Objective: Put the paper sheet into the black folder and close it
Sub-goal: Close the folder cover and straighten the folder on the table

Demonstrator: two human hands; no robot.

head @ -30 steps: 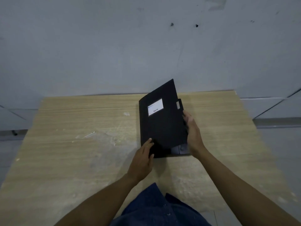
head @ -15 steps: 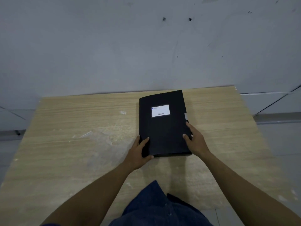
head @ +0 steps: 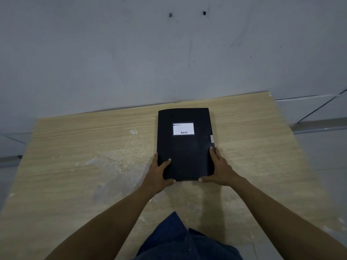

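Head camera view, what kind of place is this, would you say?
Probably a bare workroom or unfinished room: a scuffed wooden table pushed against a plain grey wall with two small holes, and only a black folder lying on it between both hands.

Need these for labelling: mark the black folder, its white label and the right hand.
black folder (head: pixel 187 158): head view, bare middle of the front cover.
white label (head: pixel 183 128): head view, centre of the label.
right hand (head: pixel 219 168): head view, back of the hand at the folder's near right corner.
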